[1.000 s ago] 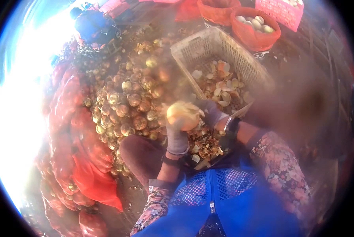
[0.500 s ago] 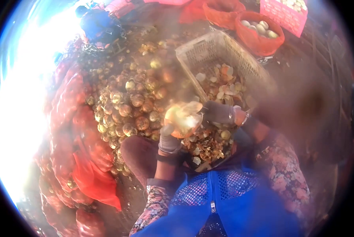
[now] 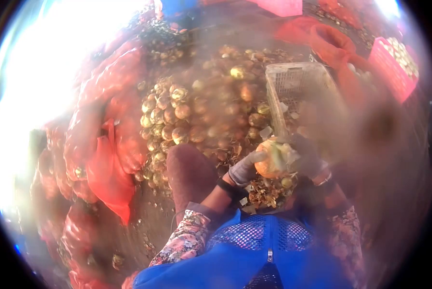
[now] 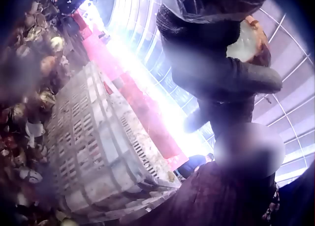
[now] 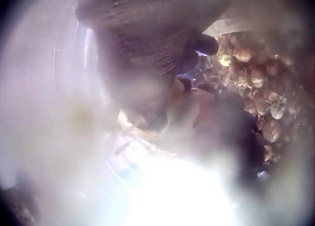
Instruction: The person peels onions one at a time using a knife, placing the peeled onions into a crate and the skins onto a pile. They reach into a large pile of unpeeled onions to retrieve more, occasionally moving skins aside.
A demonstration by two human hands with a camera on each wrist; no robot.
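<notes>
My gloved left hand [image 3: 245,167] grips a large, partly peeled onion [image 3: 270,161], its thumb across the onion's side. Loosened pale skin shows on the onion's right and upper face. My gloved right hand [image 3: 308,156] is right at that skin, blurred by haze in the head view. In the right wrist view, the fingers of the right glove [image 5: 138,54] bend down over the onion's skin and pinch it. The left wrist view shows the left glove [image 4: 211,63] wrapped round the onion [image 4: 246,41], hiding much of it.
Ahead spreads a pile of unpeeled onions [image 3: 177,113]. A pale slatted crate [image 3: 274,96] stands beyond my hands. Loose skins [image 3: 266,192] lie close below them. Red net sacks [image 3: 105,173] line the left; a pink basket [image 3: 382,67] of white onions stands far right.
The head view has turned left, so the crate and both hands appear farther right. The onion has turned in my left hand, and its loosened skin now faces the right hand.
</notes>
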